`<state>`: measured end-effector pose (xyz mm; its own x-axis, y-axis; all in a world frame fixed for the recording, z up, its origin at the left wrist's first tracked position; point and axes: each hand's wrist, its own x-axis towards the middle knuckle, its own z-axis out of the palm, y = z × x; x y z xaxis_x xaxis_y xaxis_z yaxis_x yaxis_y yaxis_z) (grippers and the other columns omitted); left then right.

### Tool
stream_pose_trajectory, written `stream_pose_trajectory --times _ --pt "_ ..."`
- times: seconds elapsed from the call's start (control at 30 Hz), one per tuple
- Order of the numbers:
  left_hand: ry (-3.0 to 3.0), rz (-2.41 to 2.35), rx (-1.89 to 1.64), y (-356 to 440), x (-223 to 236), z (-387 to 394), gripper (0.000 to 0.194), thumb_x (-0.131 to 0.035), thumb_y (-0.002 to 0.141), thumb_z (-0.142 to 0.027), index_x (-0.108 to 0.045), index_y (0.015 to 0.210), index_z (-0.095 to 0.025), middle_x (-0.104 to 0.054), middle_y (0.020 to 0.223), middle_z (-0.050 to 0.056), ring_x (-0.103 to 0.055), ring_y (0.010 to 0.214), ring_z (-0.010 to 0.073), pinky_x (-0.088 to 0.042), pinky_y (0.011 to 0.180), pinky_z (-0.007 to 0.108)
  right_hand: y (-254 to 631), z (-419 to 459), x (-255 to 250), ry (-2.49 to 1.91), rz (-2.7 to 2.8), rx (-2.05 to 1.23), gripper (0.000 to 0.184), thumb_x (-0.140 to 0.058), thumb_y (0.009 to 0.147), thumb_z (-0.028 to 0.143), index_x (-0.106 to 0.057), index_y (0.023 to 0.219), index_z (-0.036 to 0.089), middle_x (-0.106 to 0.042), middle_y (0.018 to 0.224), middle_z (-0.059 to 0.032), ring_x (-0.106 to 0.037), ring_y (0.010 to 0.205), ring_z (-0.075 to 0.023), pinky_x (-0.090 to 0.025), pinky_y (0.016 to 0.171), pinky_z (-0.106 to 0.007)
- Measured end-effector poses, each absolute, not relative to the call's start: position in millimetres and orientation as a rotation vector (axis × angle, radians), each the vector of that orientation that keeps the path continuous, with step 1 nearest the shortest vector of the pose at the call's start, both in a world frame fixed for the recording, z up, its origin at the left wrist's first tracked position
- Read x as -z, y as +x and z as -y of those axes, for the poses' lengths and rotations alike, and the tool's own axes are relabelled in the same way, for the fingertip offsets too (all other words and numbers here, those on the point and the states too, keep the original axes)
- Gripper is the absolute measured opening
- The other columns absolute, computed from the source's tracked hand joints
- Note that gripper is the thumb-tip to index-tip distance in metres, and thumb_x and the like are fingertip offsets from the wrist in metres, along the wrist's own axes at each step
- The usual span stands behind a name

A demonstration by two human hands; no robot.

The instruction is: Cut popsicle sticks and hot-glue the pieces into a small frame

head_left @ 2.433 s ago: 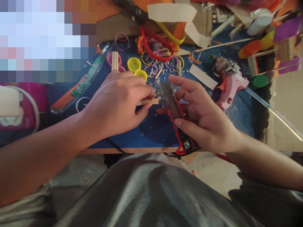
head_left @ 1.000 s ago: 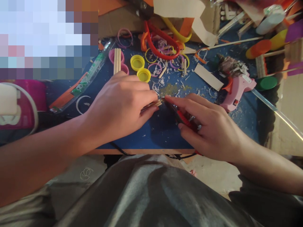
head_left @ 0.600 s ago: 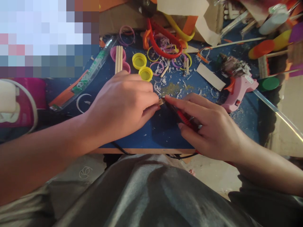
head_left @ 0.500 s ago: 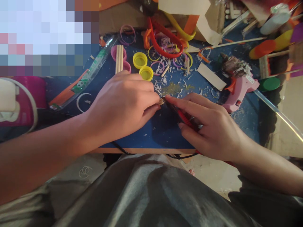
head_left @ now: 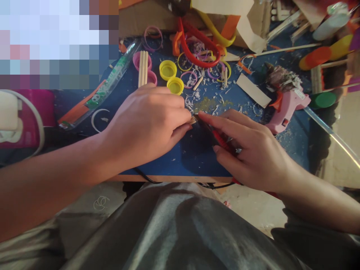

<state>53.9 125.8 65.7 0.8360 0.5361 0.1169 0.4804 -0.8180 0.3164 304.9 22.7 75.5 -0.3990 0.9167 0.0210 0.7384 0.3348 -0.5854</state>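
Observation:
My left hand [head_left: 153, 122] is closed, pinching small wooden sticks [head_left: 192, 120] whose tips show past thumb and forefinger. Beyond its knuckles a row of pale wooden sticks [head_left: 143, 67] stands out; whether these join the pinched ones is hidden. My right hand [head_left: 250, 150] is wrapped round a red-handled tool [head_left: 221, 139] with a dark front end, its exact kind covered by the fingers. The right forefinger stretches along the tool, and the tool's front end is close against the stick tips. White shavings [head_left: 191, 98] lie just beyond both hands.
Yellow caps [head_left: 168, 70] and pink rings lie beyond my left hand. A pink glue gun [head_left: 289, 110] with a clear glue stick rests at right, near a pale strip [head_left: 253, 90]. A red plastic loop [head_left: 197, 56] lies at the back. The blue table's front edge [head_left: 174, 178] is near my body.
The view has shifted very slightly. Both hands keep nearly the same pose, with the tool still against the stick tips.

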Motion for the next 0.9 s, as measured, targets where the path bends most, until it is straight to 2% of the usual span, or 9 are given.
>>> stream_pose_trajectory --times 0.27,0.43,0.7,0.9 --pt "2.74 -0.76 -0.318 53.5 -65.8 -126.0 0.035 -0.057 0.11 -0.033 -0.082 0.087 -0.026 -0.077 0.084 0.007 -0.074 0.088 0.0284 -0.056 0.081 0.046 304.9 -22.9 -75.0 -1.464 2.257 -0.737 0.076 -0.064 0.093 0.012 -0.06 0.167 0.027 -0.075 0.115 -0.0096 -0.077 0.101 -0.0288 -0.07 0.089 -0.046" --pt "2.753 -0.761 -0.303 53.5 -67.0 -125.8 0.035 -0.056 0.111 -0.033 -0.081 0.087 -0.026 -0.076 0.084 0.006 -0.074 0.088 0.0267 -0.055 0.083 0.045 304.8 -23.3 -74.3 -1.448 2.261 -0.727 0.076 -0.064 0.093 0.011 -0.06 0.167 0.026 -0.072 0.106 -0.0074 -0.074 0.094 -0.0272 -0.069 0.084 -0.043" --pt "2.765 -0.756 -0.305 53.7 -66.4 -125.9 0.036 -0.055 0.111 -0.033 -0.081 0.087 -0.026 -0.077 0.084 0.006 -0.075 0.088 0.0269 -0.056 0.082 0.046 303.6 -23.3 -75.2 -1.452 2.286 -0.69 0.076 -0.062 0.094 0.012 -0.059 0.169 0.026 -0.071 0.105 -0.007 -0.074 0.093 -0.0259 -0.068 0.082 -0.042" --pt "2.743 -0.748 -0.311 53.4 -66.6 -126.1 0.037 -0.054 0.111 -0.032 -0.081 0.087 -0.025 -0.077 0.084 0.007 -0.076 0.088 0.0267 -0.058 0.082 0.045 300.9 -22.6 -73.1 -1.437 2.257 -0.69 0.075 -0.061 0.093 0.009 -0.062 0.168 0.02 -0.067 0.098 -0.0048 -0.067 0.08 -0.0204 -0.066 0.075 -0.035"
